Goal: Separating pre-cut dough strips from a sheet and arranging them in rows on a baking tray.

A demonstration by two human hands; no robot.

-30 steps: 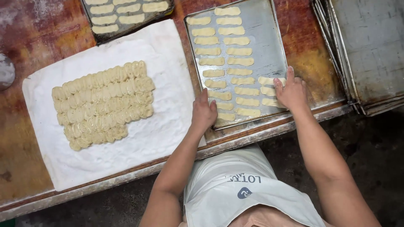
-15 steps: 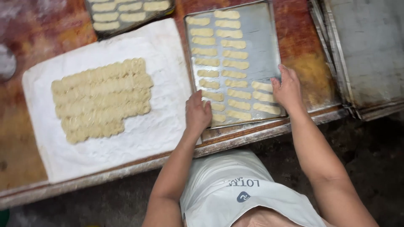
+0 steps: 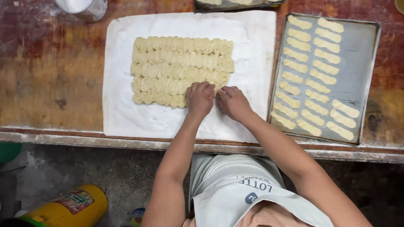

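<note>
A block of pale ridged dough strips (image 3: pixel 176 67) lies in tight rows on a floured white cloth (image 3: pixel 126 113). My left hand (image 3: pixel 200 97) and my right hand (image 3: pixel 232 101) rest side by side at the block's lower right corner, fingers curled down onto the nearest strips. Whether either hand has lifted a strip is hidden by the fingers. To the right, a metal baking tray (image 3: pixel 357 63) carries separate dough pieces (image 3: pixel 315 86) laid in three slanted columns; its right part is bare.
The cloth and tray sit on a worn reddish wooden table (image 3: pixel 50 80) with a metal front edge. A metal can (image 3: pixel 84 7) stands at the far left, another tray (image 3: pixel 235 4) at the top. A yellow container (image 3: pixel 67 208) lies on the floor.
Both hands left the front edge of the baking tray and moved left onto the dough block on the cloth. The view shifted, so the tray now lies at the right.
</note>
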